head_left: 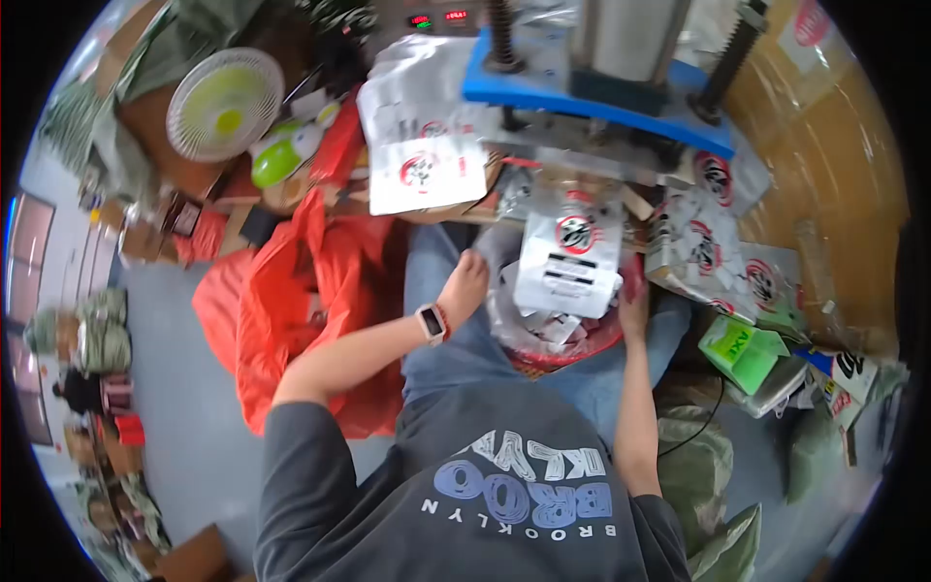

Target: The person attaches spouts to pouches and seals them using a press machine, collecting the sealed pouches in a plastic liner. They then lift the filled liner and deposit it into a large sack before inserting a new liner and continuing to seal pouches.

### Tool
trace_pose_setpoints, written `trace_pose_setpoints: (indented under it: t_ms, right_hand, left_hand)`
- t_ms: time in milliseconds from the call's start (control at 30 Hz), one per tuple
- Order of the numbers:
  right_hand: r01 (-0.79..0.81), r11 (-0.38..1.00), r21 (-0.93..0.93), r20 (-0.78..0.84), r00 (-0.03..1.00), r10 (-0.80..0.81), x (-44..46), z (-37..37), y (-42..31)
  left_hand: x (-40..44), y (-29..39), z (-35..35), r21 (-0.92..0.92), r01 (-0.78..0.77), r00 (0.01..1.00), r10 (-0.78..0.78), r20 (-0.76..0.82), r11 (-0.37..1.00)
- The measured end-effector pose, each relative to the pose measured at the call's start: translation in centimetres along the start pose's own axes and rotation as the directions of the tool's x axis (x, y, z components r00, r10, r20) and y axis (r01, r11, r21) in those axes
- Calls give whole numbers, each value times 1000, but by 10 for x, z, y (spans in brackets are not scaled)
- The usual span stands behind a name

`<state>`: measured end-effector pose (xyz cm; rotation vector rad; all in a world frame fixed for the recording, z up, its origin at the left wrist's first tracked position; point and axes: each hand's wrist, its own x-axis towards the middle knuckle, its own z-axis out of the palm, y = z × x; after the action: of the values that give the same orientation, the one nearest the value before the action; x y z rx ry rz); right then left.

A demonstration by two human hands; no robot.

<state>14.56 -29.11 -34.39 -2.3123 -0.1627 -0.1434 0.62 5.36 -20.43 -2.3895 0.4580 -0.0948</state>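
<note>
Head cam: silver plastic bag with black-and-red print [570, 262] below blue metal press plate [529, 87], over round red basket [558, 358]. Left hand [466, 284] curled, right hand [633, 299] by bag's right edge; can't tell if either pinches.

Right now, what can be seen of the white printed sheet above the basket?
The white printed sheet looks like glossy, thin film, perhaps a flat pouch. It carries a round red-and-black emblem, with black bars and small, unreadable print below. It slopes down in front of the blue plate, hiding part of the red basket. The right hand is by its right edge; whether the fingers touch it is unclear.
</note>
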Motion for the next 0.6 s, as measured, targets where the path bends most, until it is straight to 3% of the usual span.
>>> trace_pose_setpoints:
  t_ms: [33,100,233,300,467,500,533,600]
  right_hand:
    - [-34,997,-64,-28,999,32,1,4,3]
    - [-56,993,100,-152,986,71,-4,2,3]
    - [-73,989,126,-225,969,100,-6,-6,4]
    - [-52,998,19,-283,957,56,-6,-7,4]
    - [-2,1000,-30,-362,932,-9,-13,-13,-11]
    - [29,997,-78,-360,931,-55,-15,-14,-11]
    - [53,990,-133,-364,926,-99,-17,-19,-13]
    - [-27,999,46,-339,940,41,-29,-33,-46]
  left_hand:
    - [-2,-8,-1,136,-36,998,43,-46,990]
    - [-3,-19,-11,169,-11,998,22,-60,986]
    - [-3,-28,-22,246,-5,989,42,-145,969]
    - [-6,-27,-28,250,-15,987,54,-149,968]
    - [-6,-27,-35,223,3,979,43,-200,975]
    - [-4,-27,-32,-62,53,997,-57,-57,997]
    - [1,-26,-27,-333,129,990,-101,100,934]
    - [11,-8,32,-662,351,932,-313,182,662]
